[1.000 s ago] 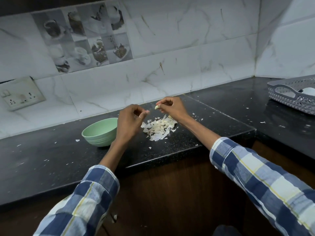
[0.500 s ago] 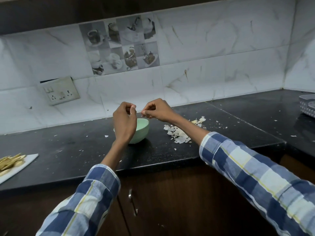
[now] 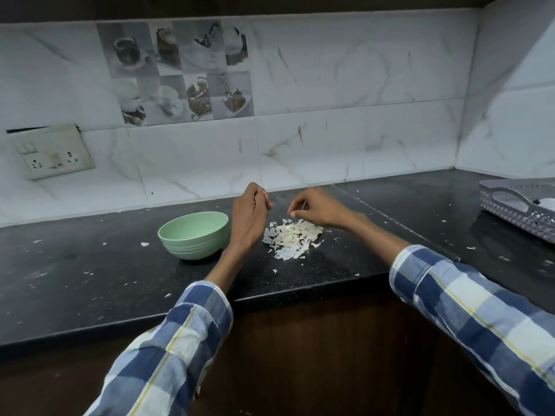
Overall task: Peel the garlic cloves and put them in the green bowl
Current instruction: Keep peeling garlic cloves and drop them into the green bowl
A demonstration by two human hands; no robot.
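The pale green bowl stands on the black counter; its inside is hidden from this angle. Just right of it, my left hand is raised with its fingers curled, and nothing shows in it. A heap of white garlic skins lies right of that hand. Over the heap's far edge hangs my right hand, fingers curled with their tips pointing down at the skins. Whether it pinches a clove is hidden. No whole clove is plainly visible.
A grey perforated basket with something white inside sits at the far right of the counter. Small bits of skin are scattered over the counter. A switch and socket plate is on the tiled wall at left. The counter's front edge runs below my forearms.
My right hand held a clove, moved left over the green bowl, then came back right to the heap of skins. My left hand stayed raised beside the bowl. The camera view shifted.
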